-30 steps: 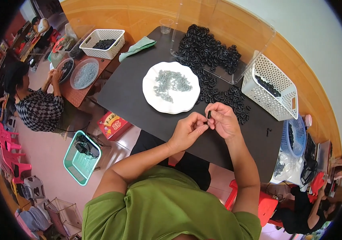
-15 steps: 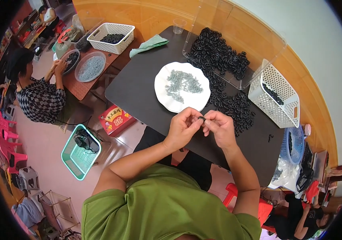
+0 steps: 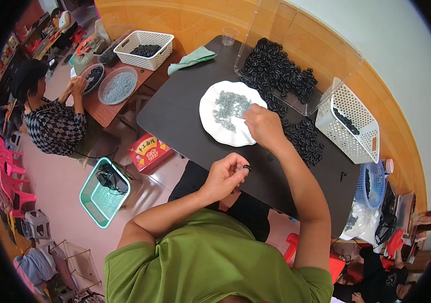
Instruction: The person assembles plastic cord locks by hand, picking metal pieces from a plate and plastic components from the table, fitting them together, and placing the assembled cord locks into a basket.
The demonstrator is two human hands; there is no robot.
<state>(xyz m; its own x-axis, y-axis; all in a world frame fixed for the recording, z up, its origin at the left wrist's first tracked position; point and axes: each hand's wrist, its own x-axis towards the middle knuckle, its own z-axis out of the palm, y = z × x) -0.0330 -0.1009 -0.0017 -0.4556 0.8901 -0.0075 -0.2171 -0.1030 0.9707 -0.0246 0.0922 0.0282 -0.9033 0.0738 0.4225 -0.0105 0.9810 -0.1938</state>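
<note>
The left hand (image 3: pixel 224 177) is at the near edge of the dark desk (image 3: pixel 177 113), its grip pinching a small black ring-like part (image 3: pixel 247 167) between thumb and forefinger. The right hand (image 3: pixel 265 126) is above the right side of a white scalloped plate (image 3: pixel 209 109), fingers bent downward; whether its grip is spread or pressed together, I cannot tell, since the fingertips are partly hidden. On the plate lies a loose spread of slim grey pieces (image 3: pixel 229 101), too small to identify further. Beyond the plate, black oval link-shaped parts (image 3: pixel 276 68) are heaped in the mouth of a clear plastic bin (image 3: pixel 344 70) and spill across the desk toward the right forearm. A white perforated basket (image 3: pixel 344 137) at the right edge contains more black parts. A folded pale green cloth (image 3: pixel 192 59) and a clear plastic cup (image 3: pixel 229 36) lie near the far left corner, well apart from both hands.
</note>
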